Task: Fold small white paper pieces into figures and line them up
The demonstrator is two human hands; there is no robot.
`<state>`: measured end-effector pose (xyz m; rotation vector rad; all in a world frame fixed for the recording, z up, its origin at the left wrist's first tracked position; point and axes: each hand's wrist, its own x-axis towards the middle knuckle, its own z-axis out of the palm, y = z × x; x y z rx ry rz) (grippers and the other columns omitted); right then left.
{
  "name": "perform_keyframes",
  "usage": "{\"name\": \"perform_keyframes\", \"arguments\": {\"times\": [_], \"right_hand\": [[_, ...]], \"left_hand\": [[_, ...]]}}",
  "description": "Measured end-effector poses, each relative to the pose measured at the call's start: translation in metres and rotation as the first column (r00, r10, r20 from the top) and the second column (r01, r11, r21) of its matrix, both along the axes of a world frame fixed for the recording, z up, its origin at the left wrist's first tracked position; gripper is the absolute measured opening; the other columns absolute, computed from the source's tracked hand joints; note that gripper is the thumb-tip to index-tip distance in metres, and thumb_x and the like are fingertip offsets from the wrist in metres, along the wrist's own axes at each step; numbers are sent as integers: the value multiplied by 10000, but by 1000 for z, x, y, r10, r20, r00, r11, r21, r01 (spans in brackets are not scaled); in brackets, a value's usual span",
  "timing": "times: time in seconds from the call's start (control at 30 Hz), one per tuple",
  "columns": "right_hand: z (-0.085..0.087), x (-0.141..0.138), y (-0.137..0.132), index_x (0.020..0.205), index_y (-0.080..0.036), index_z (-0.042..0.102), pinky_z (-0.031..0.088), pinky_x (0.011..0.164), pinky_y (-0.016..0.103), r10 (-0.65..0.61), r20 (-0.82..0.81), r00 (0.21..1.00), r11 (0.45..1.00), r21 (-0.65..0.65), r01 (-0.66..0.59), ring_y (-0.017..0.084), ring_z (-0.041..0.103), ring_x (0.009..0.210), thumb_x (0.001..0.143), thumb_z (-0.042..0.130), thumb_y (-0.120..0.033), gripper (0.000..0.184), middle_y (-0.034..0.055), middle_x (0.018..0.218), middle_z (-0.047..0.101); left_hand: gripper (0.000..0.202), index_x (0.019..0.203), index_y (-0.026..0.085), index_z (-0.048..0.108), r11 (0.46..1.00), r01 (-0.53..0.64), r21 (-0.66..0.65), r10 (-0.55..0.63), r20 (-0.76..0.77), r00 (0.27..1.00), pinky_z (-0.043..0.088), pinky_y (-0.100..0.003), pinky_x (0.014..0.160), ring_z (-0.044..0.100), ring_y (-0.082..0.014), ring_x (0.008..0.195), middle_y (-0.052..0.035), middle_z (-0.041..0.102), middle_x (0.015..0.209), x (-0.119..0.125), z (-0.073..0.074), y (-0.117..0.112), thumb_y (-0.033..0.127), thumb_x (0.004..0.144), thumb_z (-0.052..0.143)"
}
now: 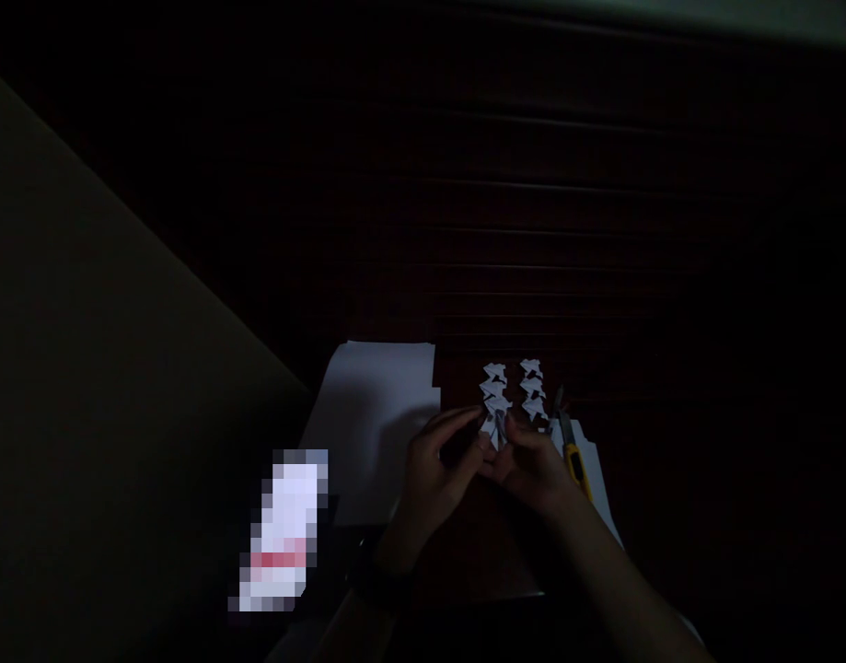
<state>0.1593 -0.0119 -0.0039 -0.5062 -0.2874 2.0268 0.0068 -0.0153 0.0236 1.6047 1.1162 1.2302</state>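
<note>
Between my fingertips is a small piece of folded white paper point(492, 430). My left hand point(440, 470) pinches it from the left, thumb and fingers curved around a dark gap. From the right, my right hand point(531, 463) grips the same paper with its fingers closed. Just beyond my hands, small folded paper figures stand in two columns, a left column point(494, 387) and a right column point(531, 387). Their exact shape is hard to make out in the dim light.
A stack of white paper sheets point(374, 387) lies to the left. On the right, a yellow utility knife point(575, 465) rests on more white paper point(600, 479). A bright pixelated object point(288, 516) is at lower left. A pale wall point(119, 368) rises on the left.
</note>
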Motion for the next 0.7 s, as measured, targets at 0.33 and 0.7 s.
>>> {"name": "perform_keyframes", "arguments": {"times": [0.33, 0.7], "right_hand": [[-5, -6, -1, 850, -221, 666, 438, 858, 404, 23, 138, 990, 999, -49, -16, 168, 632, 769, 712, 669, -176, 146, -13, 844, 692], [-4, -7, 1, 751, -205, 679, 463, 835, 389, -29, 285, 958, 998, -37, 41, 153, 611, 752, 646, 732, -161, 125, -13, 774, 665]], "left_hand": [[171, 917, 192, 704, 998, -43, -40, 43, -5, 999, 491, -311, 799, 626, -200, 902, -63, 687, 967, 3, -5, -1, 213, 806, 576], [181, 913, 179, 702, 992, -1, -126, 8, 52, 999, 476, -292, 795, 626, -208, 897, -65, 692, 965, 1, 3, -4, 238, 810, 565]]}}
